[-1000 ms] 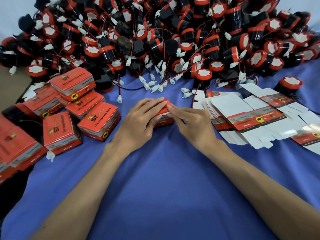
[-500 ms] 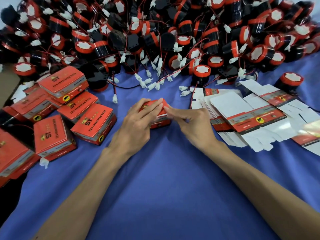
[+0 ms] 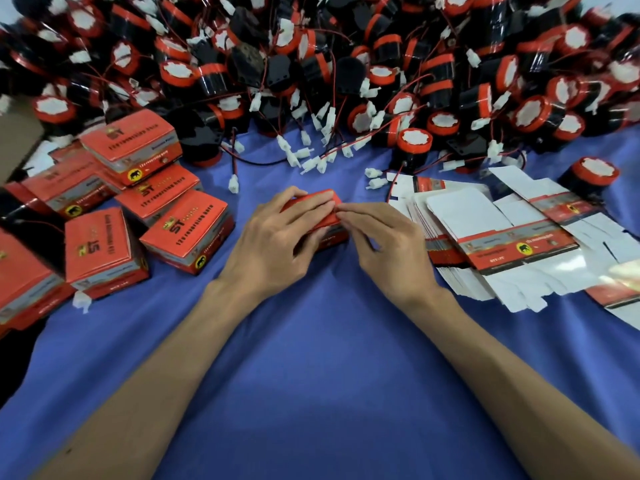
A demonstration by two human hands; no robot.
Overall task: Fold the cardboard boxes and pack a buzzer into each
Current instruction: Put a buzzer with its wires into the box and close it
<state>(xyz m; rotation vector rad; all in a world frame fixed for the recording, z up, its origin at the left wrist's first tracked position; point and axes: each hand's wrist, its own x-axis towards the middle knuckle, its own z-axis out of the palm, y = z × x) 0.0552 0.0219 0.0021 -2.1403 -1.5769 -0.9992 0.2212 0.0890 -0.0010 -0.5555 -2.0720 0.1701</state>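
Left hand (image 3: 273, 244) clasps red box (image 3: 327, 221); right hand (image 3: 388, 247) seemingly pinches its end.

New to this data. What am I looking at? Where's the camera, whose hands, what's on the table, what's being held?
No machine here: a person works with bare hands. The view comes from a wide-angle camera on their head, looking forward and down. A blue cloth covers the surface. At the back lies a pile of black-and-red buzzers with wires and white plugs. On the left are finished boxes, folded shut. On the right is a stack of flat cartons. In the middle the left hand grips a red box from above, while the right hand pinches its right end, apparently closing a flap. Whether a buzzer is inside cannot be seen.
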